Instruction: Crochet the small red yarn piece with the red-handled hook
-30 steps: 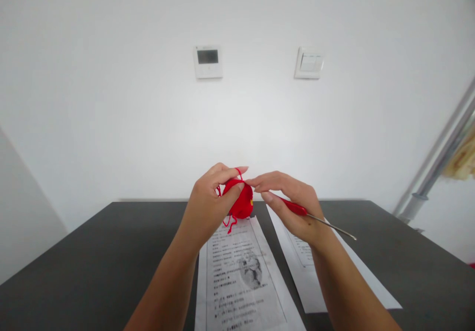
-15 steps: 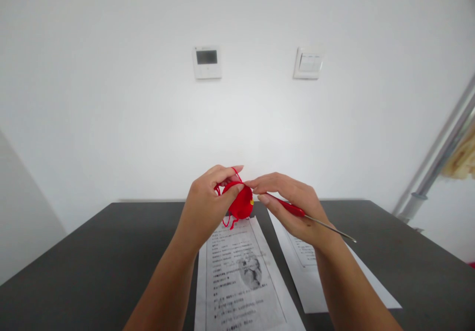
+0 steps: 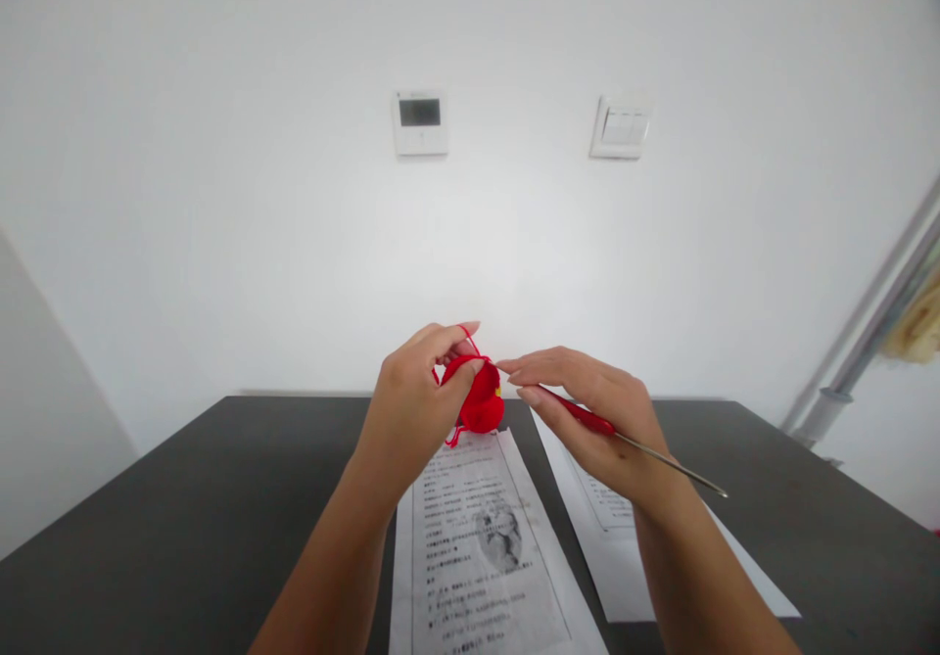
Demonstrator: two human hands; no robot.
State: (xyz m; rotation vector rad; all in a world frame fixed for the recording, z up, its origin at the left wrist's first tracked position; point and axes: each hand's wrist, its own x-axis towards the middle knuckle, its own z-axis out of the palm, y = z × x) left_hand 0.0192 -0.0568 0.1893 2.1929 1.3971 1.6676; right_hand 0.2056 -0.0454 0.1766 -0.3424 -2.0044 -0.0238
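Note:
My left hand pinches a small red crochet piece with a yellow spot at its right edge. Red yarn runs over the raised forefinger of that hand, and a loose tail dangles under the piece. Between the thumb and fingers of my right hand lies a crochet hook with a red handle. Its bare metal end points back over the wrist, while the working tip is at the upper right edge of the red piece, too small to make out clearly.
Beneath my hands a printed sheet with a grey picture lies on the dark table. Another sheet is partly under my right arm. A control panel and a light switch are on the white wall. A metal pole stands at right.
My right hand and the hook have shifted slightly right, away from my left hand. The red piece has turned a little, showing more of a fold. The camera view has moved slightly.

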